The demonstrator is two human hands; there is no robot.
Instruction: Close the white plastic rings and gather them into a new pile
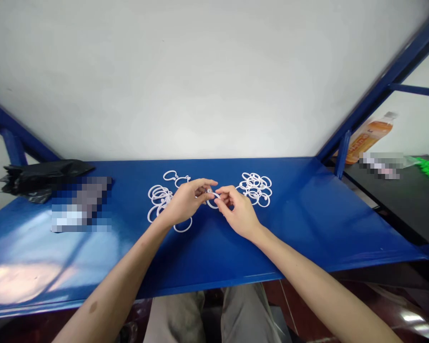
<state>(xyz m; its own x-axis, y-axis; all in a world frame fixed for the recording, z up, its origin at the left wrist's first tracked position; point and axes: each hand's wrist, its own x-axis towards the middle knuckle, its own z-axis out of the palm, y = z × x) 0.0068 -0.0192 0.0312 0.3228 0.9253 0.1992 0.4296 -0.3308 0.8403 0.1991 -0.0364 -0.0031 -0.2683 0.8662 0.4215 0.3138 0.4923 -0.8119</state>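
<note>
Both of my hands meet over the middle of the blue table (307, 214). My left hand (184, 202) and my right hand (238, 209) pinch one white plastic ring (212, 199) between their fingertips. A loose group of several white rings (160, 196) lies under and left of my left hand, with one ring (183, 227) near its wrist. A tighter pile of white rings (256, 188) lies just right of my right hand.
A crumpled black plastic bag (43, 178) sits at the table's far left, beside a blurred object (80, 204). A white wall stands behind. A blue frame post (343, 152) rises at the right, with an orange bottle (370, 136) on a dark surface beyond.
</note>
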